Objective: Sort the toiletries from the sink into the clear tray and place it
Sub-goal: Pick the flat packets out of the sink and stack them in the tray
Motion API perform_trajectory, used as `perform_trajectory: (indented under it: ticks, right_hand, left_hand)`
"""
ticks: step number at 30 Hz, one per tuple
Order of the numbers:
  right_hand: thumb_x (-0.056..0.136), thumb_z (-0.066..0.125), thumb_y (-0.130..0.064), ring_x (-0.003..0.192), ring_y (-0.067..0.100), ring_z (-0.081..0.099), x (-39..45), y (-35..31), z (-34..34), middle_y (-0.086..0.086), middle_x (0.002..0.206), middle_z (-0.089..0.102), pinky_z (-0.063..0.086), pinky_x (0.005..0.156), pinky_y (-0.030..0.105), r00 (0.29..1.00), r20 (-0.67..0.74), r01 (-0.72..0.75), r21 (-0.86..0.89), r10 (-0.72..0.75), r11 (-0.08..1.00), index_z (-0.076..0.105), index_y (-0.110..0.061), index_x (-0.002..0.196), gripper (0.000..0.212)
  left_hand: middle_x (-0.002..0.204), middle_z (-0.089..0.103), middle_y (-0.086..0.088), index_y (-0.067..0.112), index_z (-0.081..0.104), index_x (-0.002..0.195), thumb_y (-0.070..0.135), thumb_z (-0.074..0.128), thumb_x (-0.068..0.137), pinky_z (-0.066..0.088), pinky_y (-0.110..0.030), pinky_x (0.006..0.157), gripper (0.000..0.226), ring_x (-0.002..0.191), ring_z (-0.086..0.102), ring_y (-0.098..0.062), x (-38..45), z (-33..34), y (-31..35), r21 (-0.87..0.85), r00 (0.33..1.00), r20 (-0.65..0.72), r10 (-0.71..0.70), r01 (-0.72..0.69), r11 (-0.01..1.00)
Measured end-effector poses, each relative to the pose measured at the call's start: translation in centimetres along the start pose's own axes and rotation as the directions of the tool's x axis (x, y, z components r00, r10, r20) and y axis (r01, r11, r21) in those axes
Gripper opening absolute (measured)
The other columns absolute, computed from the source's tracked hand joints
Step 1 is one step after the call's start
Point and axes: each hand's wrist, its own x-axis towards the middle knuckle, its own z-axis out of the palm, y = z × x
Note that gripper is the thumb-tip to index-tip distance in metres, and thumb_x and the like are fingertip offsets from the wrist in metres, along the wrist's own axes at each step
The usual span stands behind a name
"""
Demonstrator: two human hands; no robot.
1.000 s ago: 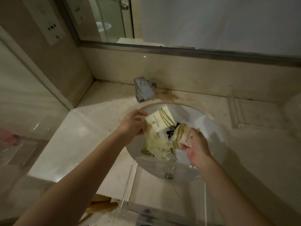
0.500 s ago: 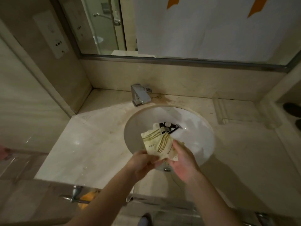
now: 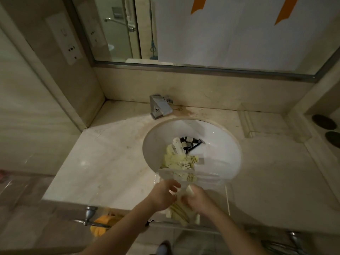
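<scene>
While both hands work at the near edge of the beige marble surface point(image 3: 103, 162), the head view shows the sorting step under way. The left hand point(image 3: 162, 195) and right hand point(image 3: 197, 198) meet over the clear acrylic tray point(image 3: 227, 199), fingers curled around cream striped sachets point(image 3: 177, 211) being set into it. More cream sachets, a white tube point(image 3: 177, 145) and dark small bottles point(image 3: 187, 142) lie in the round white sink point(image 3: 220, 153). Next, I judge, the hands must let go and reach back for those.
</scene>
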Motion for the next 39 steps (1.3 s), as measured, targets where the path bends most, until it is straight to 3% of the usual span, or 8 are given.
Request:
perform_trajectory:
  ticks: [5,8,12,15,19,25,34,39]
  right_hand:
    - [0.092,0.054,-0.029,0.085,0.015,0.064,0.4,0.7,3.0,-0.001,0.093,0.067,0.056,0.071,0.032,0.997,-0.081,-0.001,-0.017,0.000,1.000,0.056,-0.021,0.094,0.008]
    - [0.092,0.055,-0.025,0.072,0.010,0.059,-0.1,0.8,2.7,0.001,0.085,0.062,0.045,0.054,0.020,0.969,-0.246,-0.019,0.068,0.035,0.998,0.055,-0.018,0.086,0.010]
    - [0.089,0.052,-0.017,0.069,0.020,0.059,-0.1,1.8,1.5,0.011,0.085,0.063,0.047,0.055,0.027,0.873,-0.462,-0.082,0.180,0.158,0.980,0.056,-0.012,0.078,0.013]
    - [0.091,0.049,-0.012,0.074,0.017,0.056,-0.2,1.8,1.9,0.009,0.091,0.064,0.042,0.057,0.025,0.900,-0.399,-0.082,0.239,0.175,0.968,0.059,-0.014,0.093,0.011]
    - [0.090,0.055,-0.012,0.084,0.013,0.061,-0.2,1.6,3.9,-0.006,0.087,0.065,0.053,0.076,0.031,0.971,-0.240,0.025,0.018,-0.020,1.000,0.059,-0.028,0.078,0.020]
    - [0.088,0.059,-0.020,0.128,0.010,0.035,0.2,2.0,4.2,-0.014,0.136,0.044,0.034,0.108,0.029,0.939,-0.182,0.190,-0.432,-0.292,0.881,0.052,-0.029,0.130,0.044]
    - [0.088,0.057,-0.031,0.112,0.015,0.052,0.1,2.8,3.0,-0.006,0.118,0.061,0.039,0.091,0.025,0.936,-0.085,0.236,-0.568,-0.341,0.789,0.060,-0.024,0.111,0.024]
    - [0.089,0.059,-0.026,0.117,0.011,0.052,0.4,2.3,3.9,-0.008,0.126,0.060,0.043,0.101,0.027,0.934,-0.125,0.226,-0.524,-0.336,0.821,0.057,-0.027,0.121,0.032]
  left_hand:
    - [0.129,0.059,-0.007,0.018,0.056,0.128,0.009,0.041,0.090,0.046,-0.033,0.099,0.042,0.119,0.055,-0.026,-0.4,0.8,-0.5,0.385,0.994,0.107,-0.005,-0.036,0.922]
    - [0.130,0.055,-0.008,0.015,0.054,0.129,0.010,0.043,0.092,0.046,-0.033,0.099,0.039,0.118,0.054,-0.026,-0.5,0.6,-0.9,0.441,0.994,0.100,-0.041,-0.008,0.897]
    - [0.125,0.055,-0.011,0.010,0.056,0.125,0.013,0.046,0.093,0.050,-0.035,0.094,0.034,0.111,0.057,-0.028,-0.1,0.5,-1.1,0.549,0.996,0.079,-0.028,-0.020,0.836]
    - [0.124,0.050,-0.014,0.008,0.055,0.123,0.022,0.038,0.096,0.047,-0.040,0.097,0.035,0.111,0.051,-0.032,0.2,0.6,-1.1,0.536,0.999,0.030,0.016,-0.030,0.844]
    - [0.126,0.050,-0.014,0.011,0.054,0.122,0.027,0.034,0.093,0.041,-0.043,0.099,0.039,0.116,0.046,-0.033,0.5,0.7,-0.8,0.517,0.996,0.033,0.085,-0.090,0.851]
    - [0.122,0.052,-0.011,0.014,0.048,0.128,0.029,0.059,0.087,0.042,-0.038,0.094,0.045,0.110,0.051,-0.028,0.1,0.6,-0.9,0.645,0.978,0.184,0.097,-0.195,0.739]
    - [0.126,0.049,-0.012,0.009,0.045,0.127,0.037,0.057,0.088,0.040,-0.039,0.097,0.049,0.114,0.049,-0.030,-0.3,0.7,-1.5,0.712,0.967,0.204,0.155,-0.255,0.654]
    - [0.132,0.044,-0.010,0.014,0.035,0.136,0.034,0.056,0.088,0.038,-0.041,0.100,0.056,0.117,0.046,-0.029,0.1,1.0,-2.1,0.740,0.943,0.250,0.218,-0.331,0.586]
